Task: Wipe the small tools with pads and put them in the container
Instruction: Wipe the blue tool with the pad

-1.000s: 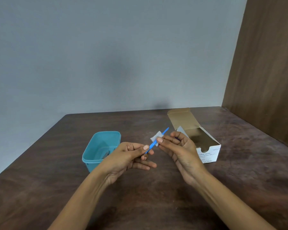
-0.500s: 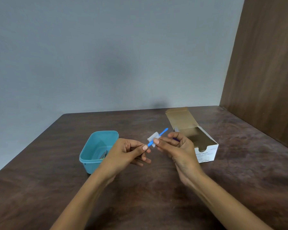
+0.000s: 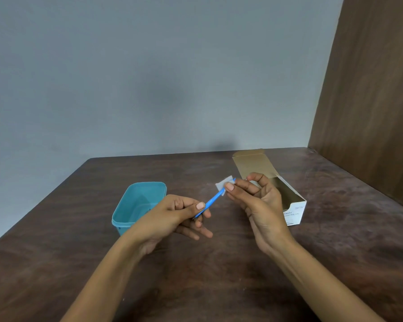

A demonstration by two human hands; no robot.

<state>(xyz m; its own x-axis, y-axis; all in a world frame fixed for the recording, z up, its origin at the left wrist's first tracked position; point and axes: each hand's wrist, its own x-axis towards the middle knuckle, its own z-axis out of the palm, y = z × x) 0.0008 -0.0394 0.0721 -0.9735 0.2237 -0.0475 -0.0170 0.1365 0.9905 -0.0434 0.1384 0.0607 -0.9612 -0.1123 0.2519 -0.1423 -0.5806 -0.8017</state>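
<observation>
Left grip [image 3: 184, 214] pinching blue tool's [image 3: 211, 201] lower end, right grip [image 3: 256, 201] pinching white pad [image 3: 222, 184] around its upper tip.

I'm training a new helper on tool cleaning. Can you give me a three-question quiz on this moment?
1. True or false: the blue tool lies inside the teal container.
2. Which hand pinches the white pad? A) left B) right
3. Fill in: the open cardboard box stands on the person's ____ side.

Key: 1 false, the left hand holds it; 2 B, the right hand; 3 right.
</observation>
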